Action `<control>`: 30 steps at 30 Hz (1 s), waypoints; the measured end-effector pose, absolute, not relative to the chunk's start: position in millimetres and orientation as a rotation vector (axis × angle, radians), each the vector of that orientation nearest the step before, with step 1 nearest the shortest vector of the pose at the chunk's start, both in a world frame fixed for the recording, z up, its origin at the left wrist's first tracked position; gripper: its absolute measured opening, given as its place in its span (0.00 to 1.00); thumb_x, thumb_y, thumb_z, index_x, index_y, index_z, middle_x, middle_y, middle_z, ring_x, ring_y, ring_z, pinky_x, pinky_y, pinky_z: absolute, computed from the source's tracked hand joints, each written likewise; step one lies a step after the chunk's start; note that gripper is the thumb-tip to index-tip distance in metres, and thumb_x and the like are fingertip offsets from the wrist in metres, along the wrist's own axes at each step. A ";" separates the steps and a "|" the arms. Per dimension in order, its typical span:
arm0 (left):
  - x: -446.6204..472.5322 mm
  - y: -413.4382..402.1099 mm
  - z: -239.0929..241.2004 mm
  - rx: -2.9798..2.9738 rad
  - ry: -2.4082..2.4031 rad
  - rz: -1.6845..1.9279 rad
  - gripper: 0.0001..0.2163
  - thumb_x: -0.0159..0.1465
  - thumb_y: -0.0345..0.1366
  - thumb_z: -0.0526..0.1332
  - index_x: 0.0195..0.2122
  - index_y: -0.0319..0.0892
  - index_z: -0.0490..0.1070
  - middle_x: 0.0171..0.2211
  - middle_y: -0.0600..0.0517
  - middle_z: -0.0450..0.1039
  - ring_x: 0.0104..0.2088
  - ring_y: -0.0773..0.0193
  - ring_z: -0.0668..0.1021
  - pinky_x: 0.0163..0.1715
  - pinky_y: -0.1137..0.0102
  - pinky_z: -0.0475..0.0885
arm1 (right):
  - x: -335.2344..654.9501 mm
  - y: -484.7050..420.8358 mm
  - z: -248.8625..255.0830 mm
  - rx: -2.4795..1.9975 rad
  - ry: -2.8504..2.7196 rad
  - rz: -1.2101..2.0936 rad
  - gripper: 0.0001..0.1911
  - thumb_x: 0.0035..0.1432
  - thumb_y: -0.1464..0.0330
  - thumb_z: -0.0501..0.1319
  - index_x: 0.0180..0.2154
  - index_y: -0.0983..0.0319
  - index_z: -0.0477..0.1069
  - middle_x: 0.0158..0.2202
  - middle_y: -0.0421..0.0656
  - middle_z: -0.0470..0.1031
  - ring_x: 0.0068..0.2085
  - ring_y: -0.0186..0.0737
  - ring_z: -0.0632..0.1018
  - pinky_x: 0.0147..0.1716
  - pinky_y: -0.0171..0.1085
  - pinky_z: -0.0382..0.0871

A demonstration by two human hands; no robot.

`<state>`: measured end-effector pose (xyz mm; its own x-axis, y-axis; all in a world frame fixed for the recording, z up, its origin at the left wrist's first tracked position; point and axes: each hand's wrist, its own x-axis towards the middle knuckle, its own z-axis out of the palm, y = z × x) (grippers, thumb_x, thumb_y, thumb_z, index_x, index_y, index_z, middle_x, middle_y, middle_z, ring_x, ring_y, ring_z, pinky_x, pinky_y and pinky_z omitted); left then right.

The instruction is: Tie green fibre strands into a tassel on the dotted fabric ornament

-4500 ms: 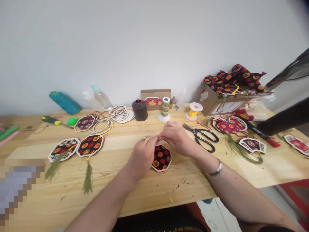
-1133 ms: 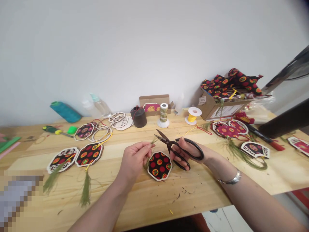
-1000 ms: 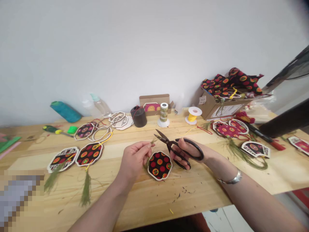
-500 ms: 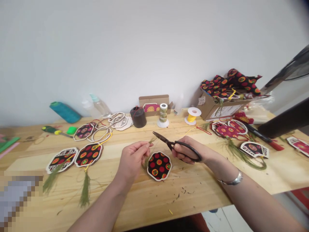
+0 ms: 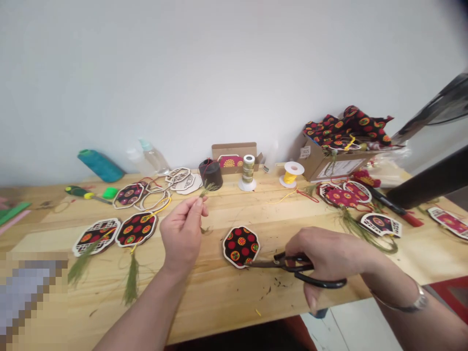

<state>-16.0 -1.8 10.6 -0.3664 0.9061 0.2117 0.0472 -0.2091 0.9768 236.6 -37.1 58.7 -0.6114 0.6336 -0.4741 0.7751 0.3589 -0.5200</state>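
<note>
Scissors with dark metal blades and black loop handles (image 5: 283, 263) lie in the grip of a right hand (image 5: 327, 256) curled around them, tips at the lower edge of a scalloped black floral-fabric medallion rimmed in pale wood (image 5: 241, 246), flat on a light wooden table (image 5: 204, 300). A left hand (image 5: 183, 229), thumb and fingers pinched together, holds olive-green threads (image 5: 209, 187) above the tabletop.

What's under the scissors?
Below the scissors show the lower right edge of the patterned ornament, contact unclear, and the wooden table. Whatever the right hand covers can't be seen.
</note>
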 end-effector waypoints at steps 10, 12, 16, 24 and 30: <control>-10.9 2.1 8.0 0.757 1.097 1.433 0.06 0.48 0.31 0.66 0.26 0.35 0.75 0.18 0.55 0.65 0.17 0.77 0.61 0.13 0.81 0.53 | 255.7 -76.5 61.0 1.486 2.401 -1.167 0.22 0.34 0.56 0.70 0.26 0.62 0.66 0.27 0.38 0.72 0.25 0.32 0.66 0.23 0.31 0.55; -10.8 1.7 8.0 0.740 1.074 1.421 0.06 0.47 0.31 0.67 0.26 0.34 0.75 0.17 0.55 0.65 0.17 0.78 0.61 0.13 0.81 0.52 | 251.9 -81.9 58.2 1.527 2.416 -1.180 0.24 0.32 0.54 0.70 0.28 0.62 0.67 0.29 0.39 0.73 0.27 0.34 0.68 0.25 0.32 0.57; -11.1 1.3 7.6 0.717 1.050 1.411 0.07 0.47 0.31 0.67 0.27 0.33 0.75 0.17 0.55 0.64 0.16 0.78 0.60 0.13 0.82 0.52 | 248.0 -95.7 56.9 1.371 2.468 -1.341 0.27 0.31 0.51 0.69 0.30 0.62 0.69 0.30 0.42 0.73 0.29 0.37 0.70 0.28 0.34 0.61; -10.8 0.6 7.5 0.692 1.009 1.380 0.07 0.48 0.31 0.66 0.27 0.33 0.74 0.17 0.56 0.63 0.16 0.79 0.59 0.13 0.82 0.51 | 276.1 -74.5 58.0 1.798 2.499 -0.955 0.18 0.55 0.55 0.55 0.34 0.63 0.72 0.29 0.45 0.73 0.27 0.37 0.70 0.25 0.34 0.60; -10.7 -0.3 6.8 0.695 1.000 1.375 0.06 0.49 0.30 0.66 0.28 0.33 0.75 0.17 0.56 0.64 0.16 0.79 0.60 0.13 0.82 0.52 | 297.5 -30.8 18.5 2.088 2.212 -0.106 0.18 0.54 0.60 0.53 0.38 0.66 0.71 0.35 0.52 0.74 0.32 0.44 0.75 0.29 0.36 0.62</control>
<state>-10.7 -0.3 6.8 -0.0814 0.9825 -0.1676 -0.4622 0.1117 0.8797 297.5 -30.8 18.5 -0.0561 0.9914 -0.1185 0.9982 0.0584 0.0167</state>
